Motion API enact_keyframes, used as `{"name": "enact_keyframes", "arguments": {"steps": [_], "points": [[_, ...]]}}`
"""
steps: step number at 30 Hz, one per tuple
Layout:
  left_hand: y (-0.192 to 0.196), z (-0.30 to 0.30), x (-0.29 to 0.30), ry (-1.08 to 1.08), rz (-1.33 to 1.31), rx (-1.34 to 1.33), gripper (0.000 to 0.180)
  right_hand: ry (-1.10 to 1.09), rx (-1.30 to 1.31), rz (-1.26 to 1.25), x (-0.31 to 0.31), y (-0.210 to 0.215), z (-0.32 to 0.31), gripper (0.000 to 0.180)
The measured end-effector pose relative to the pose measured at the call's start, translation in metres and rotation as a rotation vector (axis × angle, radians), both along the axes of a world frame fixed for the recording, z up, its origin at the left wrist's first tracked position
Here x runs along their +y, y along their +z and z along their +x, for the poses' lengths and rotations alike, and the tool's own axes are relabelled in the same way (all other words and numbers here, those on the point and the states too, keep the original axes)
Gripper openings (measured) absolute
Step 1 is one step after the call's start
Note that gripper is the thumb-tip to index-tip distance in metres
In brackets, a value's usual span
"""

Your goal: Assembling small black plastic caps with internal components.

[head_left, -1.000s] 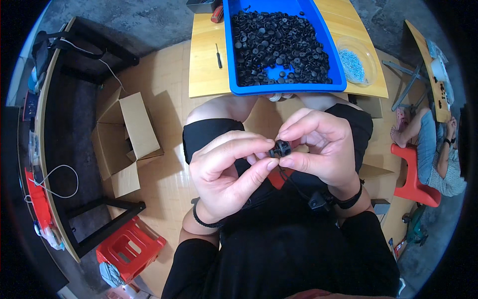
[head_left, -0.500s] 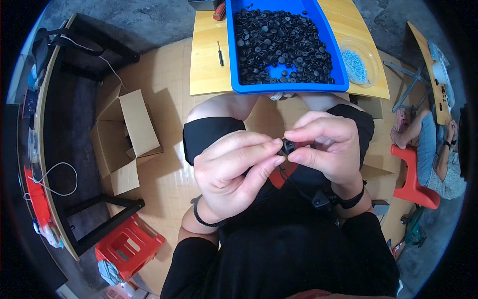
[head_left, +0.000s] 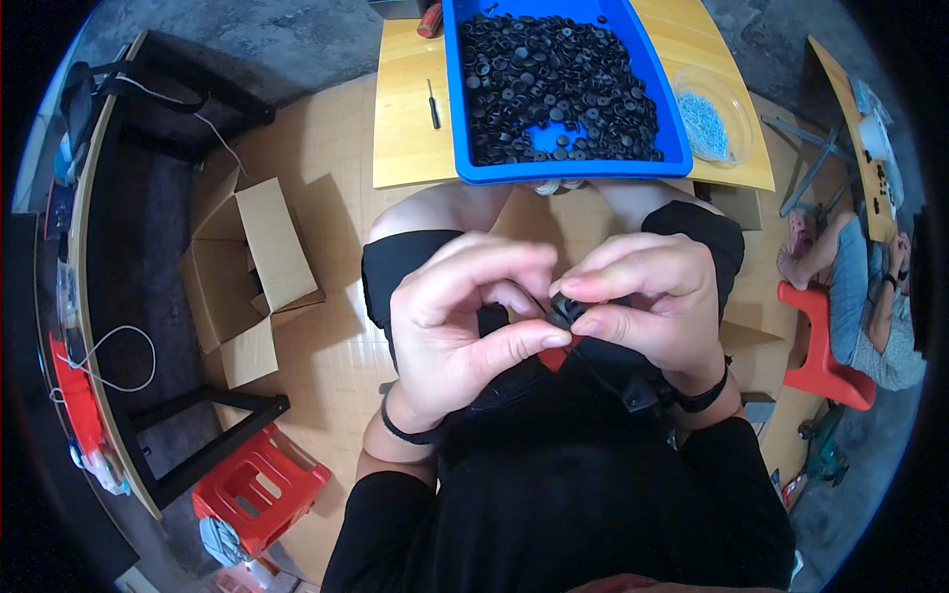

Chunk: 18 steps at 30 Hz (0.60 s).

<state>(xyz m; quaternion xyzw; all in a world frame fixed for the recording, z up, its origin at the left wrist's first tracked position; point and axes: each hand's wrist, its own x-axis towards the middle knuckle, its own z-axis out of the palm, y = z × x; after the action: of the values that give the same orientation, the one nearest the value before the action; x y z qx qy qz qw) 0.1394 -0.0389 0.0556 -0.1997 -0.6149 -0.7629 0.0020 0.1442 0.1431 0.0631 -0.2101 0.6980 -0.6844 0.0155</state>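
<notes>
Above my lap, my right hand [head_left: 657,296] pinches a small round black plastic part [head_left: 565,308] between thumb and index finger. My left hand [head_left: 465,311] is beside it, its thumb tip touching the lower left side of the part. The left index finger is lifted away, slightly blurred, and its thumb and fingers are apart. Details of the part are partly covered by the fingertips. Beyond my knees, a blue tray [head_left: 573,172] holds a heap of small black round plastic pieces [head_left: 554,79].
The tray rests on a wooden table [head_left: 405,158] with a screwdriver [head_left: 433,107] and a clear bowl of small bluish-silver pieces [head_left: 704,127]. An open cardboard box [head_left: 277,247] and a red stool [head_left: 262,489] stand left. Another person [head_left: 880,316] sits at right.
My left index finger has lifted off the black part and spread away from the thumb. The part has tilted and moved slightly down in my right fingers.
</notes>
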Motion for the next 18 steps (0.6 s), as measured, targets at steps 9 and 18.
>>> {"name": "enact_keyframes", "arguments": {"steps": [9, 18], "points": [[-0.003, -0.008, -0.008, -0.123, -0.269, 0.265, 0.036, 0.114, -0.071, -0.034, 0.006, -0.005, 0.002, 0.02], [-0.029, -0.008, 0.014, -0.076, -0.25, 0.104, 0.035, 0.076, -0.513, -0.413, 0.013, -0.029, 0.001, 0.022]]}}
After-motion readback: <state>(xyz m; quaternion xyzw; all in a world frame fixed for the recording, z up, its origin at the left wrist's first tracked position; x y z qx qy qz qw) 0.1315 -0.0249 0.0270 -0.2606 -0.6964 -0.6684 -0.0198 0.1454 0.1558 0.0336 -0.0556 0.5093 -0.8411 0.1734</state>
